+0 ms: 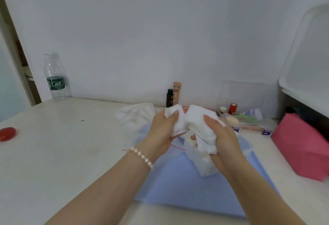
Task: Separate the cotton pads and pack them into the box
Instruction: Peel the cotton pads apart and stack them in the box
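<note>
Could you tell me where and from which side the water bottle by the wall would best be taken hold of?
Probably around the water bottle at its labelled middle, from the side facing the table's open area. It stands upright, its back is near the wall, and nothing stands close around it.

Table layout
Box point(204, 164) sat at centre on the mat point(178, 185); bottle point(55, 77) stood at ten o'clock, tubes point(173, 94) at twelve.

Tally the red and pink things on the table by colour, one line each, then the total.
Red: 2, the round red object near the table's left edge and the small red container at the back right.
Pink: 1, the pink box at the right.
Total: 3
</note>
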Motion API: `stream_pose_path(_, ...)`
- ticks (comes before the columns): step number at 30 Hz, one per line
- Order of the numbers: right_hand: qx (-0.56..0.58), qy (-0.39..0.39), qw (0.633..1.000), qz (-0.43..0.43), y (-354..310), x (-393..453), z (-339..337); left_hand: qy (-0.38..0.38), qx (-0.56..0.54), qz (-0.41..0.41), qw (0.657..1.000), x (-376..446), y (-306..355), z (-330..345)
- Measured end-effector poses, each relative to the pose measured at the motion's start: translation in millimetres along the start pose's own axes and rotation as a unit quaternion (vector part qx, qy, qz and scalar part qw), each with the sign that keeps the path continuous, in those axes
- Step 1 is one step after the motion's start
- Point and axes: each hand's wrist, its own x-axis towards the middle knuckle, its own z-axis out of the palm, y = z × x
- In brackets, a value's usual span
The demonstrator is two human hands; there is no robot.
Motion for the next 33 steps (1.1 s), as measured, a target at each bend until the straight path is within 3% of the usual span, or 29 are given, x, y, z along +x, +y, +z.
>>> stream_pose_path(5,-0.060,0.055,0.996,-0.046,16,10,-5,-0.013,-0.062,-0.009,0.998,-10,-27,5)
stream_pose_path(9,-0.099,0.053,0.993,-0.046,24,14,-9,-0.004,-0.072,-0.011,0.997,-12,-35,1)
stream_pose_path(12,-0.216,0.078,0.960,-0.161,20,13,-10,-0.003,-0.088,0.024,0.996,-13,-28,-5)
stream_pose_path(14,-0.323,0.060,0.902,-0.279,19,8,-11,-0.003,-0.090,0.047,0.995,-12,-19,-12)
stream_pose_path(15,-0.394,0.032,0.855,-0.337,22,6,-12,0.003,-0.094,0.055,0.994,-11,-14,-16)
stream_pose_path(18,-0.598,-0.053,0.633,-0.489,50,-1,-22,-0.003,-0.149,0.036,0.988,-9,2,-33)
stream_pose_path(19,-0.635,-0.078,0.581,-0.503,60,-3,-24,-0.019,-0.173,0.018,0.985,-8,5,-37)
stream_pose_path(21,-0.679,-0.145,0.527,-0.490,74,-9,-28,-0.048,-0.199,-0.013,0.979,-8,8,-42)
stream_pose_path(23,-0.716,-0.207,0.511,-0.427,83,-14,-34,-0.054,-0.195,-0.035,0.979,-7,7,-43)
stream_pose_path(26,-0.733,-0.264,0.582,-0.234,79,-28,-33,-0.054,-0.173,-0.052,0.982,-6,1,-42)
stream_pose_path(29,-0.705,-0.326,0.617,-0.126,48,-39,-29,-0.063,-0.169,-0.060,0.982,-6,0,-40)
stream_pose_path(31,-0.686,-0.336,0.636,-0.107,24,-39,-30,-0.061,-0.165,-0.068,0.982,-5,-3,-40)
stream_pose_path(33,-0.694,-0.300,0.640,-0.139,4,-34,-36,-0.064,-0.153,-0.077,0.983,-6,-5,-37)
